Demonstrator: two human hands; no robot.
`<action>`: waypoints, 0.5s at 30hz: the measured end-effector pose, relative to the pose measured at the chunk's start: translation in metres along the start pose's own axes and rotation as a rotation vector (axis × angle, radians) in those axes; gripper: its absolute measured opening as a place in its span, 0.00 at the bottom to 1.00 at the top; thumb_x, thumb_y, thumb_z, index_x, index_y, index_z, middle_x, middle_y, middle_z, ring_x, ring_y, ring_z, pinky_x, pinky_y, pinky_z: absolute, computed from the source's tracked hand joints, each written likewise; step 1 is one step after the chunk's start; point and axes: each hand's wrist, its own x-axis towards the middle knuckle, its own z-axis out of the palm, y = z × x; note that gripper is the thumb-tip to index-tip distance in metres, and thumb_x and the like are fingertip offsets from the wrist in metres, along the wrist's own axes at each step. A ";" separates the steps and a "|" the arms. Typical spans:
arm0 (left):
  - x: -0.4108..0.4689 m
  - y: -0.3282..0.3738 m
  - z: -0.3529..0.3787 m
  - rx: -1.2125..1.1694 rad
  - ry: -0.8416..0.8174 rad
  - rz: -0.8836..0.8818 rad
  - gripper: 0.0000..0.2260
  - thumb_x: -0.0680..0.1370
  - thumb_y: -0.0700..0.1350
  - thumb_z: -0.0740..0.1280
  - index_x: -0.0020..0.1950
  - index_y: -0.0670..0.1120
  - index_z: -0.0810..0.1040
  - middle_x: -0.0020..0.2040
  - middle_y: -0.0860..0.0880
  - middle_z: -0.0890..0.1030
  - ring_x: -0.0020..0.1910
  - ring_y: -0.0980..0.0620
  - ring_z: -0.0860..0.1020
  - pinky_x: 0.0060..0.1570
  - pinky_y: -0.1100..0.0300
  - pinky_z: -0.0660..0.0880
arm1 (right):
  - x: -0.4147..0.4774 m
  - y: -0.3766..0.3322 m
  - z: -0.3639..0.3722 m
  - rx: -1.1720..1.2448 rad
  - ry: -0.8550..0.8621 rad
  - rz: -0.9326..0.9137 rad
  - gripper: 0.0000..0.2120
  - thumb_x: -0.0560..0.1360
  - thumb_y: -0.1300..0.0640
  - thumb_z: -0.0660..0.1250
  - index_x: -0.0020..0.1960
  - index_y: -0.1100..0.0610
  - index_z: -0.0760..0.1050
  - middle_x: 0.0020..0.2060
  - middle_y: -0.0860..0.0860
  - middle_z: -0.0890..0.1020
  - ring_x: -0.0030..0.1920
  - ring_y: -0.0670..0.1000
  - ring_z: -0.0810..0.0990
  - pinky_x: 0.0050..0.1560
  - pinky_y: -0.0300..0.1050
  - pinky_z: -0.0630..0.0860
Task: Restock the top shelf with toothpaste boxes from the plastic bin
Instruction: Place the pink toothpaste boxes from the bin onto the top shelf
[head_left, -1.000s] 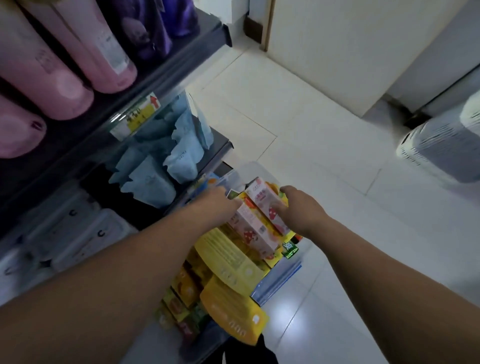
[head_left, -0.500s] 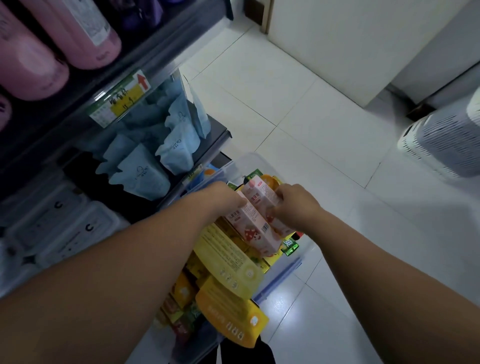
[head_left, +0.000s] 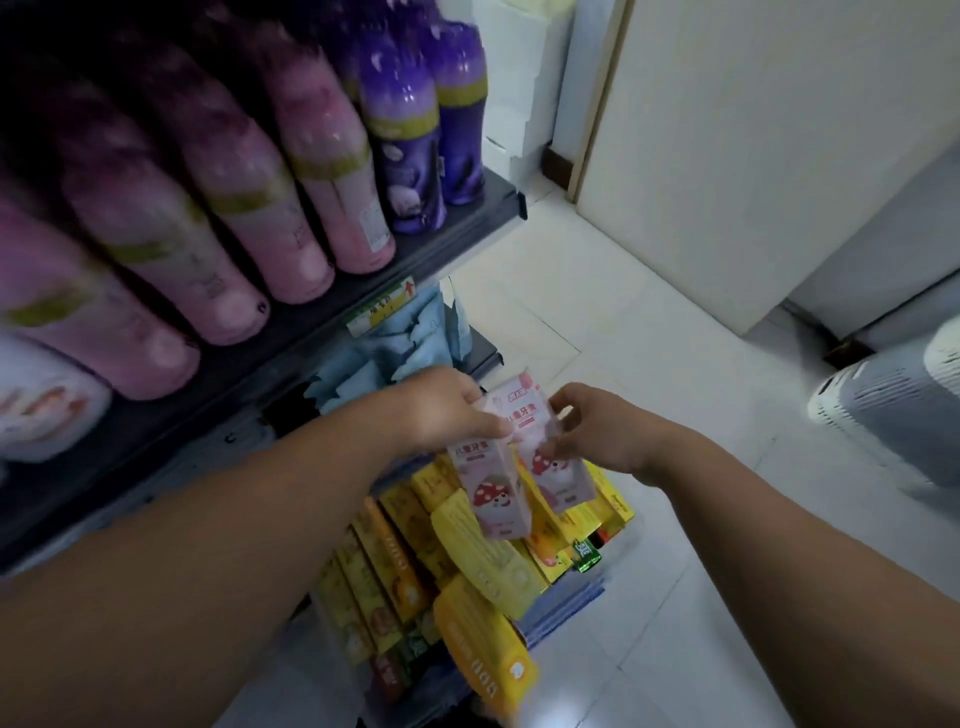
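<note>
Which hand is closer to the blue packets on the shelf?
The left hand. It holds a pink toothpaste box right in front of the blue packets, nearly overlapping them in view. The right hand holds another pink box farther out, over the floor side.

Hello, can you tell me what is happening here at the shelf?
A person is restocking. The left hand and right hand hold two pink toothpaste boxes together, lifted above the bin, which is full of yellow boxes. The shelf beside them carries pink bottles and purple bottles. The pink boxes are not yet on any shelf.
</note>
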 end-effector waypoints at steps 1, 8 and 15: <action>-0.014 0.003 -0.009 0.035 0.011 0.016 0.21 0.68 0.64 0.72 0.42 0.47 0.74 0.42 0.52 0.75 0.44 0.52 0.75 0.45 0.56 0.70 | -0.008 -0.013 -0.005 -0.008 -0.031 -0.021 0.21 0.70 0.59 0.74 0.60 0.55 0.72 0.53 0.53 0.79 0.53 0.55 0.79 0.56 0.54 0.77; -0.125 0.028 -0.076 0.081 0.273 0.044 0.16 0.69 0.63 0.72 0.36 0.51 0.78 0.31 0.56 0.76 0.34 0.55 0.75 0.35 0.59 0.70 | -0.079 -0.118 -0.039 0.041 -0.267 -0.303 0.31 0.71 0.62 0.73 0.68 0.43 0.65 0.50 0.53 0.82 0.47 0.49 0.81 0.41 0.41 0.76; -0.241 0.048 -0.137 0.023 0.487 0.090 0.11 0.73 0.57 0.71 0.51 0.53 0.79 0.45 0.54 0.81 0.40 0.56 0.78 0.41 0.62 0.74 | -0.148 -0.217 -0.057 -0.027 -0.353 -0.550 0.36 0.70 0.65 0.73 0.68 0.36 0.64 0.55 0.60 0.82 0.49 0.55 0.82 0.42 0.45 0.78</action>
